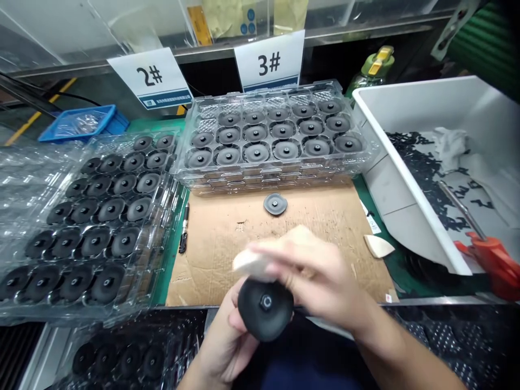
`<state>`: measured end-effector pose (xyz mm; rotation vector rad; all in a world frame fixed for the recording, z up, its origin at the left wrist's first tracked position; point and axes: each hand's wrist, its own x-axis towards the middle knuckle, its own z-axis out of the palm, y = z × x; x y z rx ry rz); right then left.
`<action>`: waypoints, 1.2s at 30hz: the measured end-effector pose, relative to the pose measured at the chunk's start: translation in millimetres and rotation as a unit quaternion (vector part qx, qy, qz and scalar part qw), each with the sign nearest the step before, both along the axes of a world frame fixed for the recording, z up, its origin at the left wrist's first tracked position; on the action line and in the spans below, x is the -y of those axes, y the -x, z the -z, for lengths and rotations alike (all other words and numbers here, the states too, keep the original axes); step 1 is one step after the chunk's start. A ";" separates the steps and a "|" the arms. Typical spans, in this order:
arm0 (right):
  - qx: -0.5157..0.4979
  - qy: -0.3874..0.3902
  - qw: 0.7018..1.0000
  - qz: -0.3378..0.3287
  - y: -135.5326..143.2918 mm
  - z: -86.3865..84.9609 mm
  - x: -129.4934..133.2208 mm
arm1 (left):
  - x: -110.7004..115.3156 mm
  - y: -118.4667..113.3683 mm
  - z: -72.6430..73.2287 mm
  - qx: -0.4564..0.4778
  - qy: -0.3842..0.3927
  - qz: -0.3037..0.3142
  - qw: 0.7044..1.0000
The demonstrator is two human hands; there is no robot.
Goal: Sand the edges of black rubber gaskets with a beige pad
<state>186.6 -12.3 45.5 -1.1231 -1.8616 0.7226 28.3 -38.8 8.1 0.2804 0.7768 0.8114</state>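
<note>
A round black disc with a small raised centre is held up by my left hand, whose fingers grip it from behind and from its left edge. My right hand, blurred by motion, pinches a white pad at the upper rim of the disc. Whether the pad touches the disc cannot be made out. On the cardboard sheet beyond my hands lies another black disc.
Clear trays of discs are stacked behind; more tray cells stand left. A white bin holds small black pieces. A red-handled tool, a white wedge and a black pen lie around the cardboard.
</note>
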 end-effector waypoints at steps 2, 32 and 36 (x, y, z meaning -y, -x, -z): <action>-0.031 0.101 0.988 0.108 -10.2 16.4 -1.0 | -0.1 0.3 -3.7 0.045 0.008 0.013 0.999; 0.031 0.166 0.981 0.099 -9.9 71.9 5.1 | -4.1 20.5 20.7 0.019 0.016 -0.083 0.996; 0.060 0.151 0.980 0.112 -11.5 114.7 22.7 | -7.9 22.7 18.9 0.024 0.019 -0.086 0.996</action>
